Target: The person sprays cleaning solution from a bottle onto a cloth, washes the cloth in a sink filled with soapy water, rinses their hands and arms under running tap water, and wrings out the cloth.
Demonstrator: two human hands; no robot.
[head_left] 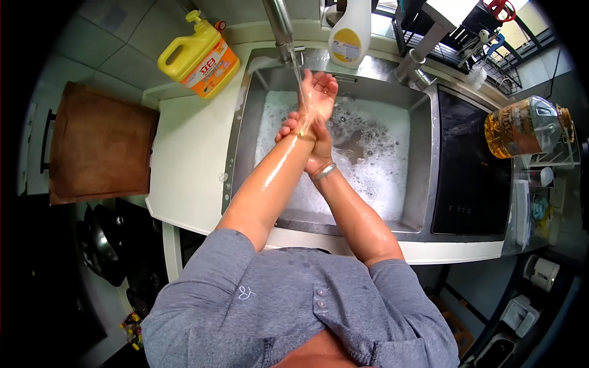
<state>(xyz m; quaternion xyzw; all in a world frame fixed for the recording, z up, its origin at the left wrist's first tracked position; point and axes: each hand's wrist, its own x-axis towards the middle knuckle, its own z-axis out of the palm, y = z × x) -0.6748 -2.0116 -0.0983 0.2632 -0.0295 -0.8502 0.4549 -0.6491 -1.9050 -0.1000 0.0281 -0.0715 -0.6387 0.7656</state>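
My left hand (318, 95) is held palm up, its fingers loosely curled and apart, under the water running from the steel faucet (280, 24). Wrapped around my left wrist is my right hand (320, 144), with its fingertips showing on the left side and its thumb on top. A silver bracelet (324, 171) circles my right wrist. Both forearms look wet. Below them, the steel sink (420, 153) holds water covered with white suds (383, 178).
A yellow jug (205, 64) stands at the sink's back left, and a white bottle (350, 37) behind the sink. To the right are a black cooktop (469, 178) and an oil bottle (521, 127). A brown wooden board (104, 144) is at the left.
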